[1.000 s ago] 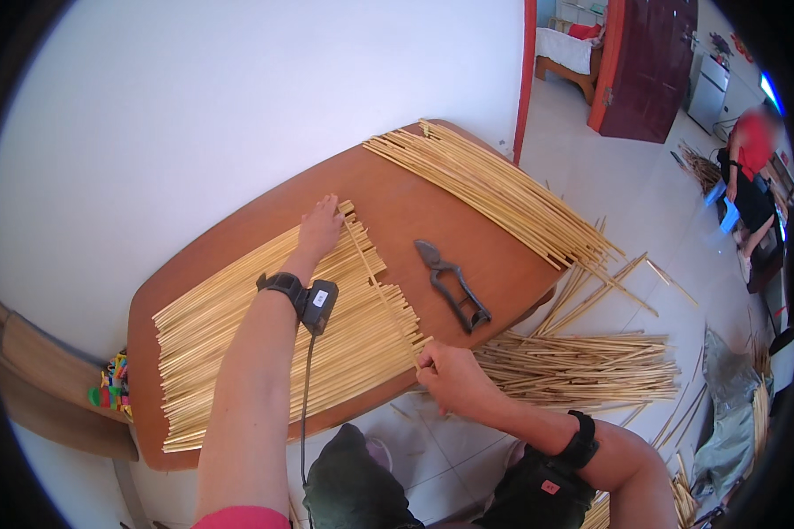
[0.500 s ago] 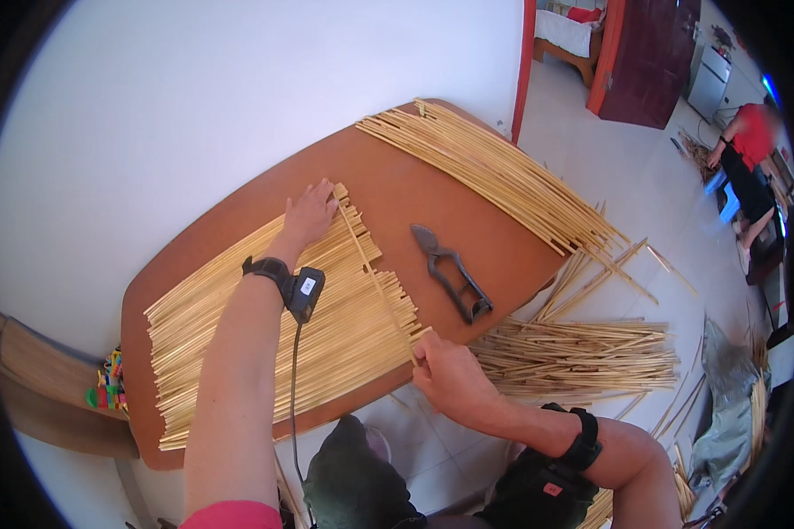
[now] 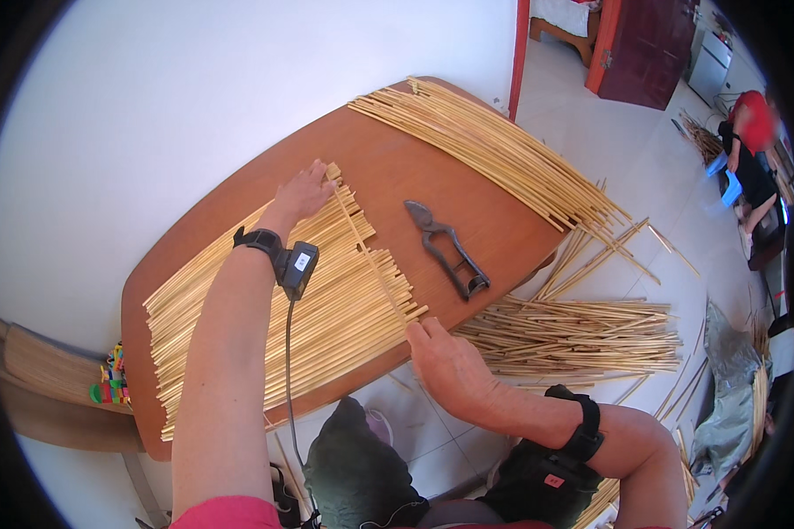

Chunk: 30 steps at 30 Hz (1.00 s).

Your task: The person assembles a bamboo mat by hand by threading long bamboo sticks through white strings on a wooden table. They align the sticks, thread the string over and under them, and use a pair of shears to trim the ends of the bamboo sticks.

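A thin straw-coloured stick (image 3: 382, 280) lies slantwise across the uneven right ends of a layer of sticks (image 3: 265, 309) set side by side on the brown table (image 3: 229, 212). At its far end, my left hand (image 3: 303, 194) has its fingers on the stick, partly bent around it. My right hand (image 3: 450, 361) pinches the near end at the table's front edge. Dark pruning shears (image 3: 447, 251) rest on the table to the right of the layer. Each wrist wears a black strap, and a cable hangs from the left one.
A second row of sticks (image 3: 476, 150) covers the table's far right and juts past its edge. On the floor at right lies a heap of sticks (image 3: 582, 339), with a grey sheet (image 3: 728, 388) beyond. A person in red (image 3: 753, 123) sits far right. White wall (image 3: 238, 79) borders the table.
The table and the things on it appear slightly higher in the view. Both hands keep their places at the two ends of the stick. The person at far right has shifted posture.
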### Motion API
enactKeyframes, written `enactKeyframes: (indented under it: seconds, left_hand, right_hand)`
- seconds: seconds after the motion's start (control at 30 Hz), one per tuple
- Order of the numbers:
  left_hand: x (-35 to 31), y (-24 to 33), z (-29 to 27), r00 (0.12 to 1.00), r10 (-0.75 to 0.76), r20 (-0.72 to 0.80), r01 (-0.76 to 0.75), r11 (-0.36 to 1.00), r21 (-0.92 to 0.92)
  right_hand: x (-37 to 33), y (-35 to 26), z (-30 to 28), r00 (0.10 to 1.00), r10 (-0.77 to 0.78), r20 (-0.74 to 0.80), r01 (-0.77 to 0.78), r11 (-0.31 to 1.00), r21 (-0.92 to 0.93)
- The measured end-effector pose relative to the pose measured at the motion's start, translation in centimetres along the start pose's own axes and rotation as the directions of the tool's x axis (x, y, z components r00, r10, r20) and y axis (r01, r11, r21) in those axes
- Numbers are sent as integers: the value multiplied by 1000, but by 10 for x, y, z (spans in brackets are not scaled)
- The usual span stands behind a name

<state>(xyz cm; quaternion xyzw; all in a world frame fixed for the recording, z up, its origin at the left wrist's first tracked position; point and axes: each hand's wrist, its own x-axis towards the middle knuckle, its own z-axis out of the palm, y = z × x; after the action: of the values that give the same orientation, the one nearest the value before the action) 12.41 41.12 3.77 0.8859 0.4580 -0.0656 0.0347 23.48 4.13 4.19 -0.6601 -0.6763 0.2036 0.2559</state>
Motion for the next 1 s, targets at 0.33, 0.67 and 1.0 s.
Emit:
enactKeyframes:
  seconds: [0.33,0.67,1.0]
  left_hand:
    - [12,-12,15,1000,-1,-28,0,999,-40]
    - [19,-19,20,996,58,-60,-60,998,-34]
    - [9,-20,17,998,49,-51,-50,998,-26]
  right_hand:
    - [-2,-2,-1,998,-63,5,63,997,-41]
    - [0,-2,-1,998,-54,30,55,998,-27]
    - [0,-2,0,998,-59,35,59,998,-2]
